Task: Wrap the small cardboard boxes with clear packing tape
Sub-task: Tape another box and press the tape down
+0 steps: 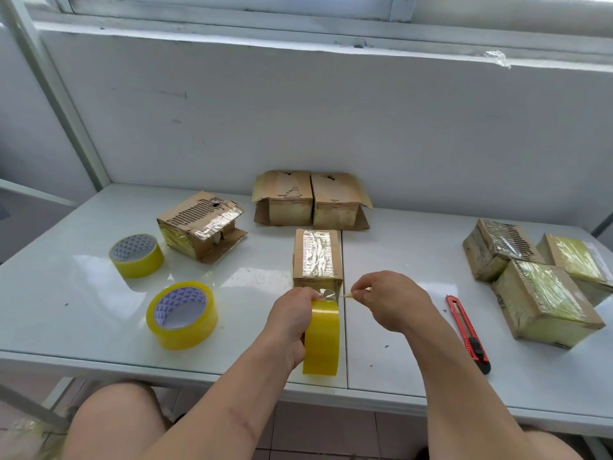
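A small cardboard box (317,257) with a shiny strip of tape along its top stands on the white table (83,293), just beyond my hands. My left hand (289,322) grips a yellowish roll of clear tape (321,336) held upright in front of the box. My right hand (389,300) pinches a thin twisted bit of tape (346,295) right of the roll's top. A short stretch of tape runs from the roll up to the box's near face.
Two more tape rolls (181,315) (136,255) lie at the left. A torn box (202,225) and two open boxes (311,200) sit at the back. Three taped boxes (544,280) are grouped at the right. A red utility knife (467,333) lies beside my right forearm.
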Action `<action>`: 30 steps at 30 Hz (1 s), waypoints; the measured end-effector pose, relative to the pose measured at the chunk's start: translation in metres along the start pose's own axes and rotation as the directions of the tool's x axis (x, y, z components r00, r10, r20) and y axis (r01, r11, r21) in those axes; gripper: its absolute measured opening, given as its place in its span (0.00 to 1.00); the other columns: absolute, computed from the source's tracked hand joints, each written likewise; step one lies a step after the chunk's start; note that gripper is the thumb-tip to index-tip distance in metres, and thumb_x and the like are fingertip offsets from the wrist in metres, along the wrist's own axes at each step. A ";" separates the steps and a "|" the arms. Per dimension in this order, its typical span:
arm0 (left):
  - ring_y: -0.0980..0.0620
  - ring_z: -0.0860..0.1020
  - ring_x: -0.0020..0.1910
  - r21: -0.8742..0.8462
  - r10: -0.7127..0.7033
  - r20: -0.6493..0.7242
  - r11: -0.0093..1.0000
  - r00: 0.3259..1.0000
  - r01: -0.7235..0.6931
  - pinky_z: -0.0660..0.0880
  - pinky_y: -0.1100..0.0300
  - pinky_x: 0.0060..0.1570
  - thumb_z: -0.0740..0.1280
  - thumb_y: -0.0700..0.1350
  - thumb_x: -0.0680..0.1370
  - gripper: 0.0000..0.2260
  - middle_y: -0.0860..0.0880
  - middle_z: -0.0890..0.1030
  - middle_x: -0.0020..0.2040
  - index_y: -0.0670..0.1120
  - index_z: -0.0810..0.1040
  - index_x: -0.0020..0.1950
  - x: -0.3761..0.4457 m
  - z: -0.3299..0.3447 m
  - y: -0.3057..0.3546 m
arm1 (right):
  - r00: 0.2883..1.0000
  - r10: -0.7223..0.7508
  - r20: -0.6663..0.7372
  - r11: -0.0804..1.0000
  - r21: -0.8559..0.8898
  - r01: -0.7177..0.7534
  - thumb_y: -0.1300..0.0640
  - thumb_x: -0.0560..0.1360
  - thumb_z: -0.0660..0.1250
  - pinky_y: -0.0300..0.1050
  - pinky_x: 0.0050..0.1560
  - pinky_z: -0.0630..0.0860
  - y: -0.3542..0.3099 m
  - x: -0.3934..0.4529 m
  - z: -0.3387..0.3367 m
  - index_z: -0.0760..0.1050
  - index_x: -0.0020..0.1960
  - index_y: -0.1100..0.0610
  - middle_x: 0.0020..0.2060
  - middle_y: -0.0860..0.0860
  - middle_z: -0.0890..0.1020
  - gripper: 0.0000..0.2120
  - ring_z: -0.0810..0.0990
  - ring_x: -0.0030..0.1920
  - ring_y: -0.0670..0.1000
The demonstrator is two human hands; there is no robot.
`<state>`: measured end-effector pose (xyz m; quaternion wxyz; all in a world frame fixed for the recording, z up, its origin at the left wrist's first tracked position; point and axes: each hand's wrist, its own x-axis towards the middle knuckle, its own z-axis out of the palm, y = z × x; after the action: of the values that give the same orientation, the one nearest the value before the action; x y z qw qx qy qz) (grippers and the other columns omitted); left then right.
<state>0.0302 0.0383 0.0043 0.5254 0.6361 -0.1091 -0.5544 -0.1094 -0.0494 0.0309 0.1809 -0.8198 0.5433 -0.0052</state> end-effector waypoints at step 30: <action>0.58 0.76 0.45 0.597 0.611 0.057 0.613 0.789 -0.518 0.73 0.65 0.45 0.65 0.55 0.82 0.06 0.54 0.74 0.48 0.60 0.82 0.50 -0.003 -0.040 -0.020 | 0.931 -0.040 -0.363 0.553 0.768 0.323 0.40 0.76 0.64 0.40 0.67 0.73 -0.024 0.025 0.053 0.81 0.58 0.42 0.67 0.40 0.75 0.14 0.72 0.68 0.42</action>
<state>0.0532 0.0709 -0.0161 0.4583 0.7381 -0.4284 -0.2483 -0.0666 -0.0481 -0.0165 0.4508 -0.6839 0.4113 -0.3998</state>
